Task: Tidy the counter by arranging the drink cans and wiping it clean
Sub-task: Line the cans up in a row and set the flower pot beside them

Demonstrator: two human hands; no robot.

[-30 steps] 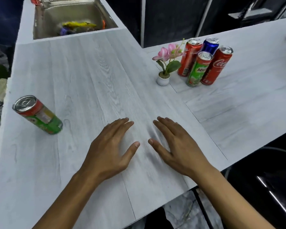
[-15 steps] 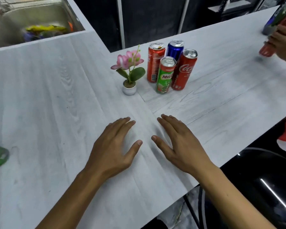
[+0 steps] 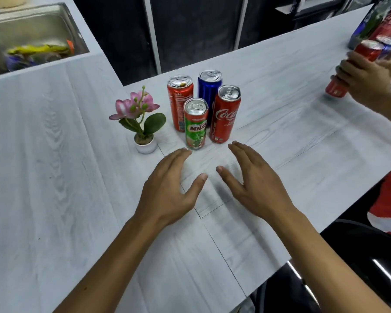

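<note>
Several cans stand upright in a tight cluster on the white counter point(image 3: 54, 177): a green Milo can point(image 3: 195, 124) in front, a red Coca-Cola can point(image 3: 225, 114) to its right, another red can point(image 3: 180, 101) behind on the left, and a blue can point(image 3: 209, 91) at the back. My left hand point(image 3: 169, 188) lies flat and open just short of the Milo can, fingertips almost at its base. My right hand point(image 3: 251, 184) is open beside it, fingers pointing toward the Coca-Cola can. Neither hand holds anything.
A small pink flower in a white pot point(image 3: 141, 122) stands left of the cans. A steel sink point(image 3: 32, 30) with items inside is at the far left. At the far right another person's hand point(image 3: 363, 80) grips a red can point(image 3: 352, 68) near more cans point(image 3: 375, 21).
The view has swung right and closer to the can cluster; the lying green can at the left has left the frame. My hands have moved forward toward the cans. The other person's hand has come into view.
</note>
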